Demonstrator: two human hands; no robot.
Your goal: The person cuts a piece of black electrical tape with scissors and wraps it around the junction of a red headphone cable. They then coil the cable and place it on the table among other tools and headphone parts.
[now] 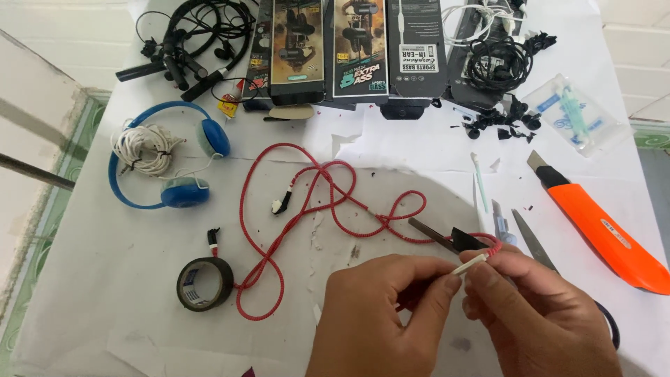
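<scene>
Two bare hands meet low in the view over a white-covered table [84, 293]. The left hand [380, 314] has its fingertips pinched closed on one end of a small white tube [469, 264]. The right hand [541, 314] has its fingers closed on the tube's other end, where a red braided cable [307, 202] enters it. Just past the fingertips lies a small dark tool [447, 237], touching the cable. The cable loops away to the left across the table, with one loop reaching a roll of black tape [204, 284]. To the right lie scissors [534, 241], partly under the right hand, and beyond them an orange utility knife [600, 230]. Farther left sit blue headphones [185, 188] with a coiled white cord [145, 150]. Along the far edge stand dark earphone boxes [349, 49], with tangled black earphones [195, 42] to their left and more black wires [499, 63] to their right.
</scene>
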